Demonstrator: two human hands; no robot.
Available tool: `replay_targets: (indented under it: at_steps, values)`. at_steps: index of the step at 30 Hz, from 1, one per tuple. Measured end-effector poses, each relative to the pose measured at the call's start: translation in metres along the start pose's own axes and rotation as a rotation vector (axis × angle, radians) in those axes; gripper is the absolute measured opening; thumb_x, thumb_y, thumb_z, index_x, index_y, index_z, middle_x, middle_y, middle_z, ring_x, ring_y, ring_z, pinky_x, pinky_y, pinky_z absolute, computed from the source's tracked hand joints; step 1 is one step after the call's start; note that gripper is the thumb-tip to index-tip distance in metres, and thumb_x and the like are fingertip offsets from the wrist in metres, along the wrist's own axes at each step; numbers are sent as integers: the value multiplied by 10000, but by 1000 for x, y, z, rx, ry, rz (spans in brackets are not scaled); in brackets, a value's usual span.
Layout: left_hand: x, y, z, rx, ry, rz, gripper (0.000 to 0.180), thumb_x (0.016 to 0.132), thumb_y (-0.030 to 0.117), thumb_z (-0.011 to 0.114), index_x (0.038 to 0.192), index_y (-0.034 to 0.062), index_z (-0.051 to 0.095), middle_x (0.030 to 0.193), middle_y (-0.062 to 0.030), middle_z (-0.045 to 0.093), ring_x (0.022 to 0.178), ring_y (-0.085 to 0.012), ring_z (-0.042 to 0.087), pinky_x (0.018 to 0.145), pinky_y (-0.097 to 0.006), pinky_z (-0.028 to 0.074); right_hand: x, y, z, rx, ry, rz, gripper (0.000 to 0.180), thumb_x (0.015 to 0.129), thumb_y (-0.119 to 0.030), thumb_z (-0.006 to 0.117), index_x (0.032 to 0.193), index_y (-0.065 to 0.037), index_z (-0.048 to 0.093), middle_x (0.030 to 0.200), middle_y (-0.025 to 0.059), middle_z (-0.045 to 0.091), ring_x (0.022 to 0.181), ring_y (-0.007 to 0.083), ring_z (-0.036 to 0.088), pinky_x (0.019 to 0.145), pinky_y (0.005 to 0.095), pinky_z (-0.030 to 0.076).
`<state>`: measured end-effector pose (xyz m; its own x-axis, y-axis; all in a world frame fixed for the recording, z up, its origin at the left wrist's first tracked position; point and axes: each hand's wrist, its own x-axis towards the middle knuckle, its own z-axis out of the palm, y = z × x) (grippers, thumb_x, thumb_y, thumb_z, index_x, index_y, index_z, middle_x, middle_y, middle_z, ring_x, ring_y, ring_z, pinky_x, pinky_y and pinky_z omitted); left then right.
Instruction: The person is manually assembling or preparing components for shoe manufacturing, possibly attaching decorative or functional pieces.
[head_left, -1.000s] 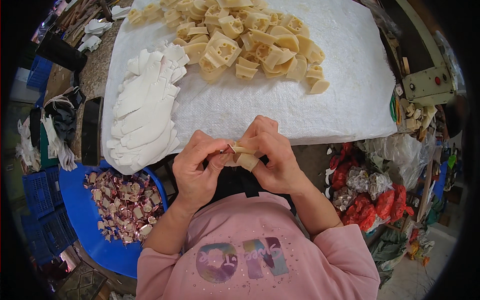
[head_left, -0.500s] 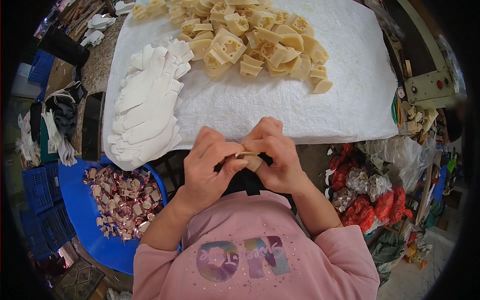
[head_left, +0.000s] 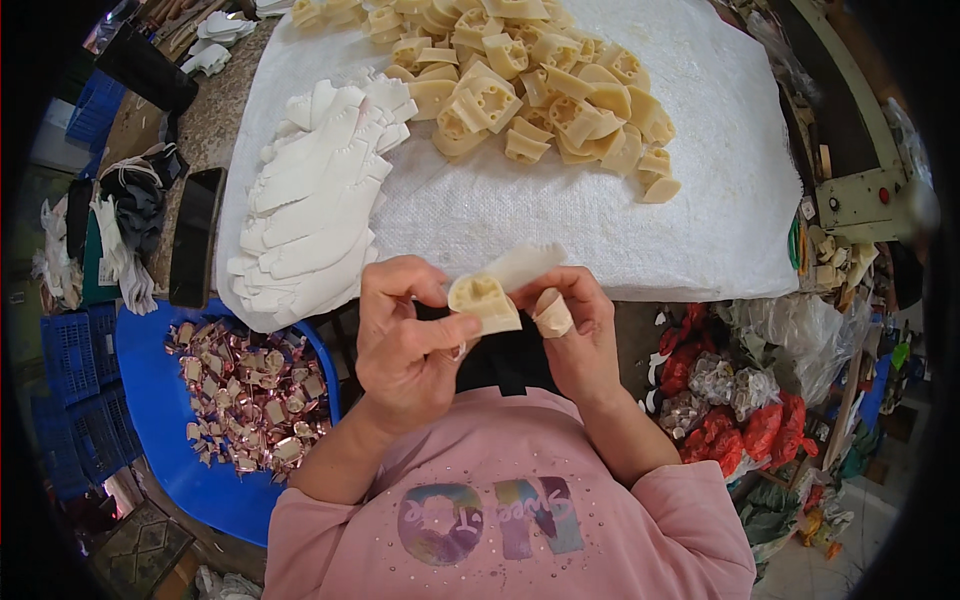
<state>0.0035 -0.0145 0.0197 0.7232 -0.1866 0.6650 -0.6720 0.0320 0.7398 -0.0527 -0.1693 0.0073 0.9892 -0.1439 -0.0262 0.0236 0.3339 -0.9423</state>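
Observation:
My left hand (head_left: 405,340) pinches a small cream moulded piece (head_left: 484,302) between thumb and fingers, its hollowed face showing. A thin white cut-out piece (head_left: 520,266) sticks out behind it toward the upper right. My right hand (head_left: 582,335) has its curled fingers at the lower edge of that white piece and seems to pinch it. Beige tape (head_left: 552,313) wraps my right thumb. Both hands are above my lap, at the near edge of the white-covered table (head_left: 590,235). Whether the white piece touches the cream piece I cannot tell.
Overlapping white cut-outs (head_left: 315,215) lie left on the table; cream moulded pieces (head_left: 540,85) are heaped at the back. A blue basin (head_left: 160,400) of shiny pink pieces (head_left: 255,395) stands lower left, near a dark phone (head_left: 197,235). Red plastic bags (head_left: 745,430) lie at right.
My hands have drawn slightly apart. The cream piece has turned so its hollowed side shows, and the white piece now stands out above it. The whole view has shifted a little.

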Motion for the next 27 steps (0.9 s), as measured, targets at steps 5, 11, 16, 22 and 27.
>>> replay_targets:
  at_steps: [5,11,16,22,27]
  values:
    - [-8,-1,2,-31,-174,25,276,646,-118,652,868,23,570,936,-132,570,846,-288,603,701,-340,483,-4,-7,6,238,20,-33,236,949,-192,484,1060,16,503,1060,139,588,962,175,586,843,323,491]
    - [0,-1,5,349,-269,248,207,637,-55,625,825,10,567,871,-97,568,729,-217,576,571,-301,371,-11,-6,-1,153,15,39,229,947,-156,472,1073,28,526,1090,140,587,995,175,575,872,329,485]
    - [0,4,10,485,-303,264,156,657,-32,620,792,6,553,838,-97,539,655,-191,519,550,-305,350,-6,-14,11,-127,23,-19,220,938,-130,460,1050,37,548,1015,147,638,903,170,622,783,302,511]
    - [1,-3,9,497,-323,209,181,646,-85,618,782,-7,528,848,-123,532,643,-219,518,539,-327,388,7,-18,-1,-635,-111,-165,212,937,-138,460,1040,15,564,918,138,658,788,144,634,688,272,496]
    - [-5,-3,6,0,-222,-101,237,619,-170,607,755,-10,496,921,-160,566,788,-272,600,653,-325,492,27,-18,-21,-205,-154,92,283,893,-174,577,1110,5,556,907,81,639,812,130,610,706,268,497]
